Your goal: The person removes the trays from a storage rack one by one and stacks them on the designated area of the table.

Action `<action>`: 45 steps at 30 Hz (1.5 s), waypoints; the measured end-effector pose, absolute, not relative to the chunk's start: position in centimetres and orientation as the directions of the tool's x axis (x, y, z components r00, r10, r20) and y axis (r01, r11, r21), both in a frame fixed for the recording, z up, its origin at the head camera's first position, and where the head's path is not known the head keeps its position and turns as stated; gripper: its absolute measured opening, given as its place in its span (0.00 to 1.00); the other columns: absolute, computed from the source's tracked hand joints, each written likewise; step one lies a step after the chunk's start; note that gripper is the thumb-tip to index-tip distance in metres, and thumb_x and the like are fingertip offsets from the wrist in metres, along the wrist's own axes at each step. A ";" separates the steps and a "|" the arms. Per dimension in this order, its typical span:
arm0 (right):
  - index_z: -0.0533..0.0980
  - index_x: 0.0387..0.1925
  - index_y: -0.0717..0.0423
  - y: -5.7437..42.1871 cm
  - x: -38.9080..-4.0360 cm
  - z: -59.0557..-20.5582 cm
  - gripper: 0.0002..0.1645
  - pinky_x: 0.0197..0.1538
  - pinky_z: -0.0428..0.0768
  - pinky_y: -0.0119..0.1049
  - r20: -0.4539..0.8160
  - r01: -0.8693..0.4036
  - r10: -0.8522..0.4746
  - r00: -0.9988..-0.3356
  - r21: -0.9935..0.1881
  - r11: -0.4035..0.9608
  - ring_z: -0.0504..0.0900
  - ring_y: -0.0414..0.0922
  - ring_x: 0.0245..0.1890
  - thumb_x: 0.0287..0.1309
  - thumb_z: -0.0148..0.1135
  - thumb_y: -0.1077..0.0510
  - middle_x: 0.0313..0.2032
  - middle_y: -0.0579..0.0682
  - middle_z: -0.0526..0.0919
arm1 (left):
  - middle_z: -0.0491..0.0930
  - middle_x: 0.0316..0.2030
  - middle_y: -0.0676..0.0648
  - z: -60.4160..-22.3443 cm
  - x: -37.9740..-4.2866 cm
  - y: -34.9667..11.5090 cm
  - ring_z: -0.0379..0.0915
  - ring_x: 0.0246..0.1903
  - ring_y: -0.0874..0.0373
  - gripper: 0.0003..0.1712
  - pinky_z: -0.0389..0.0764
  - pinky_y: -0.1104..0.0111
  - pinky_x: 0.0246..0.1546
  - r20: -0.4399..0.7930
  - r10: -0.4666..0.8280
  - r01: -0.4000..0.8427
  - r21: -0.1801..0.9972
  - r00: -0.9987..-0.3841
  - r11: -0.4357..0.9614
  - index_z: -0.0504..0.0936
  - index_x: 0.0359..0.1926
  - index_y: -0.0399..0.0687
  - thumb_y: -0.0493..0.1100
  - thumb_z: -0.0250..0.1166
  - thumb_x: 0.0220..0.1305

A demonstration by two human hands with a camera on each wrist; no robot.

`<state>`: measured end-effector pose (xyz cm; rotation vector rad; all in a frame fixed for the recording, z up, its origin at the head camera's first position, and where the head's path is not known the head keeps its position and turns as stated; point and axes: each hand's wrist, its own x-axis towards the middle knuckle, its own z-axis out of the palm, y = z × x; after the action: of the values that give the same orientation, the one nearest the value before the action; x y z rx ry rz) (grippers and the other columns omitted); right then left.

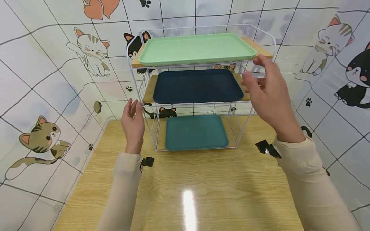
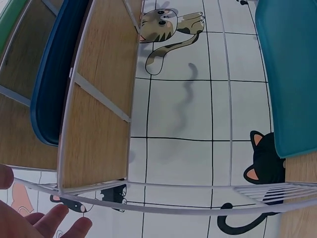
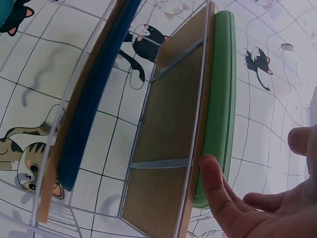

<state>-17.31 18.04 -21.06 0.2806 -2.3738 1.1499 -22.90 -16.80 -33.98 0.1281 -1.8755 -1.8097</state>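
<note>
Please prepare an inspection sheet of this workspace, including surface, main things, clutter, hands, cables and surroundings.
Surface: wood-grain table, with a bright reflection toward the near side.
Main things: white wire rack with wooden shelves; light green tray on top, dark blue tray in the middle, teal tray at the bottom.
Clutter: nothing seen.
Hands: left hand beside the rack's left side, right hand by its right side near the upper trays; both hold nothing, fingers loosely bent; contact cannot be told.
Cables: nothing seen.
Surroundings: white wall covering with dark grid lines and cartoon cats.
</note>
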 end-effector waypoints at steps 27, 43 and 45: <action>0.60 0.77 0.51 18.7 -23.6 -19.1 0.33 0.53 0.83 0.31 0.339 -0.303 0.063 -0.939 -0.898 0.319 0.86 0.43 0.50 0.78 0.45 0.43 0.57 0.47 0.71 | 0.85 0.54 0.39 -35.6 -26.2 -15.8 0.82 0.52 0.48 0.21 0.77 0.72 0.45 0.301 -0.450 0.303 0.950 -0.841 0.070 0.82 0.63 0.46 0.50 0.58 0.78; 0.64 0.73 0.65 18.8 -24.3 -17.7 0.28 0.50 0.84 0.30 0.233 -0.237 0.049 -0.971 -0.960 -0.147 0.88 0.47 0.50 0.79 0.47 0.56 0.66 0.62 0.71 | 0.84 0.31 0.67 -36.0 -26.4 -15.7 0.86 0.40 0.51 0.19 0.80 0.70 0.45 0.335 -0.453 0.353 0.934 -0.826 0.047 0.85 0.58 0.42 0.48 0.58 0.78; 0.62 0.74 0.65 18.8 -24.2 -17.5 0.29 0.50 0.83 0.30 0.214 -0.220 0.053 -0.975 -0.958 -0.182 0.86 0.49 0.54 0.79 0.47 0.57 0.69 0.62 0.68 | 0.84 0.30 0.68 -36.0 -26.3 -15.7 0.86 0.41 0.48 0.19 0.80 0.71 0.43 0.336 -0.455 0.355 0.934 -0.825 0.045 0.85 0.59 0.43 0.48 0.58 0.78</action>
<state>-24.21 18.79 -17.48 0.1971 -1.8837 2.2789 -26.34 -15.67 -35.99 0.1001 -1.7589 -1.8381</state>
